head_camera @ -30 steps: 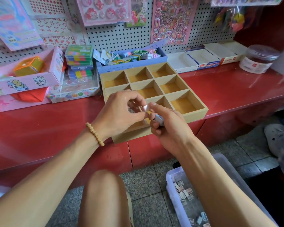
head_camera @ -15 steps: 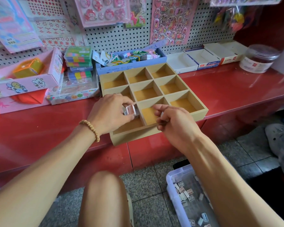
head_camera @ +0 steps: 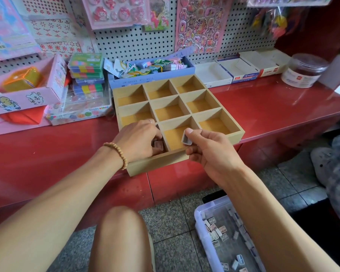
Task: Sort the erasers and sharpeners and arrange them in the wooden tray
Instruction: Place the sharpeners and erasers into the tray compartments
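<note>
A wooden tray with nine square compartments sits on the red counter, its near edge over the counter's front. My left hand reaches down into the near-left compartment and holds a small wrapped eraser there. Over the tray's near edge, my right hand pinches another small white eraser upright between thumb and forefinger, above the near-middle compartment. The other compartments show only bare wood.
A clear plastic bin with several loose erasers stands on the tiled floor at lower right. Behind the tray are a blue box of trinkets, white cartons, a round jar, pink boxes and a pegboard of stickers. My knee is below.
My left hand has carried its eraser from between both hands down into the near-left compartment. My right hand has moved right and turned its eraser upright.
</note>
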`<move>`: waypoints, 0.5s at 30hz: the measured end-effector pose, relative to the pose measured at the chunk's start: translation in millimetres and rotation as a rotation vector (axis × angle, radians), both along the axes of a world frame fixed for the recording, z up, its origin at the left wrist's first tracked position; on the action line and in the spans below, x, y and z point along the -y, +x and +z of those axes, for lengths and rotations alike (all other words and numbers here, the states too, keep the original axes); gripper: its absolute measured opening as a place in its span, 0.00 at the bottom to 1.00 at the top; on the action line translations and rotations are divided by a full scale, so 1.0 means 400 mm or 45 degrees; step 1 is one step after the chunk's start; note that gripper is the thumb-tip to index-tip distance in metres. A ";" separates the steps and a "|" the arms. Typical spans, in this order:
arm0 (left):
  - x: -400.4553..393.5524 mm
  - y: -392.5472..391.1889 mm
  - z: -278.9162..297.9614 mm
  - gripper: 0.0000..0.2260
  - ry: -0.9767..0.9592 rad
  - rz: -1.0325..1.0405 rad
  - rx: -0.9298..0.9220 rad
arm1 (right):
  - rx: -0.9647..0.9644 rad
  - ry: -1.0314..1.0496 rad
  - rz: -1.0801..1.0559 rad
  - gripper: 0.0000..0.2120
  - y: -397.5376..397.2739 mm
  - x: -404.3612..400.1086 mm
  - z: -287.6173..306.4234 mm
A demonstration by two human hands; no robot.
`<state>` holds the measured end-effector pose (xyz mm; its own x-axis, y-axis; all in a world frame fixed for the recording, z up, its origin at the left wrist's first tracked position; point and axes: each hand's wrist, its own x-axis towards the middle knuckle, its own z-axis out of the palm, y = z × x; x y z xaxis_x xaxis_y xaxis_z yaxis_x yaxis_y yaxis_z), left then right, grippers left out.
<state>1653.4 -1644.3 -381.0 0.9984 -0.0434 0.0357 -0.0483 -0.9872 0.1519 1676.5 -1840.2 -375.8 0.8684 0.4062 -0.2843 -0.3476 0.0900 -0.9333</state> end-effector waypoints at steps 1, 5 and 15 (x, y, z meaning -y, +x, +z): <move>-0.003 -0.002 0.000 0.12 -0.006 0.006 0.034 | -0.010 0.008 -0.023 0.09 0.001 0.000 0.000; -0.013 -0.011 0.004 0.10 -0.043 0.027 0.081 | -0.053 0.017 -0.077 0.06 0.004 0.000 -0.004; -0.008 -0.008 0.004 0.05 -0.120 -0.014 0.063 | -0.041 -0.071 0.007 0.04 -0.008 0.004 -0.006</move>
